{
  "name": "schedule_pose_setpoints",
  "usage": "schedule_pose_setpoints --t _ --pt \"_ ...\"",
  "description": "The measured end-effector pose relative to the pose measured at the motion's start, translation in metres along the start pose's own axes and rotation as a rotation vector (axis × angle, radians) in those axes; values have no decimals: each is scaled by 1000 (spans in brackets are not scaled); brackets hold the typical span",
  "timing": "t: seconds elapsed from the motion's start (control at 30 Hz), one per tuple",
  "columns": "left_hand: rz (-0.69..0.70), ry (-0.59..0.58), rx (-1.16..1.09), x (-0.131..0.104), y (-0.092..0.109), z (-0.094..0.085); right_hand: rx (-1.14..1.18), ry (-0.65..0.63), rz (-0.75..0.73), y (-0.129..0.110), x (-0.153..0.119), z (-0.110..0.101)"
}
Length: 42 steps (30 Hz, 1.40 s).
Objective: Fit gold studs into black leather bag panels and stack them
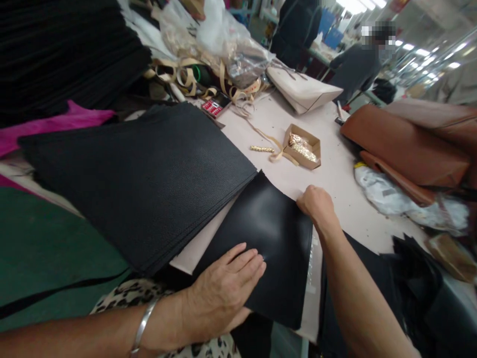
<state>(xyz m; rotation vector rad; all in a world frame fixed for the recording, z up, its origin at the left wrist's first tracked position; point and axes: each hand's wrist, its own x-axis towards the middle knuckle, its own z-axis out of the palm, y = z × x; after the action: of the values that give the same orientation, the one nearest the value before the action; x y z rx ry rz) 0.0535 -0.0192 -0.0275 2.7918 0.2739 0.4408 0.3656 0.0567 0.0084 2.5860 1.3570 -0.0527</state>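
A smooth black leather panel lies on the table in front of me, its near edge towards my lap. My left hand rests on it, fingers stretched out flat and side by side, with the thumb by the near edge. At the panel's far right corner is my right hand, closed, its fingers curled at the edge; the fingertips are hidden. To the left is a thick stack of grained black leather pieces, touching the panel's far left side.
A small cardboard box of gold-coloured pieces sits beyond my right hand. Brown leather bags and black pieces are on the right. Behind are a cream bag, tape coils and plastic bags. Two people are farther back.
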Motion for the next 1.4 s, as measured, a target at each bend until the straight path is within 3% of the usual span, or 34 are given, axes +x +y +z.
schedule_pose_setpoints --t 0.23,0.37,0.47,0.57,0.83,1.07,1.27,1.4 --pt "58 17 31 -2 -6 2 94 56 4 9 -23 -4" --pt "47 18 29 -3 -5 2 208 53 -46 17 -69 -4" --pt "20 16 10 -2 -2 -2 257 29 -119 18 -109 8" --pt "8 16 -8 0 0 -6 270 12 -174 18 -132 17" --pt "48 48 -3 -4 -6 -7 341 -80 -187 21 -123 5" --pt "90 54 20 -6 -9 -7 803 -220 -232 -4 -177 19" --pt "107 72 21 -7 -10 -3 680 -175 -279 -25 -190 5" --pt "99 85 14 -8 -11 -3 636 -263 -241 -26 -183 0"
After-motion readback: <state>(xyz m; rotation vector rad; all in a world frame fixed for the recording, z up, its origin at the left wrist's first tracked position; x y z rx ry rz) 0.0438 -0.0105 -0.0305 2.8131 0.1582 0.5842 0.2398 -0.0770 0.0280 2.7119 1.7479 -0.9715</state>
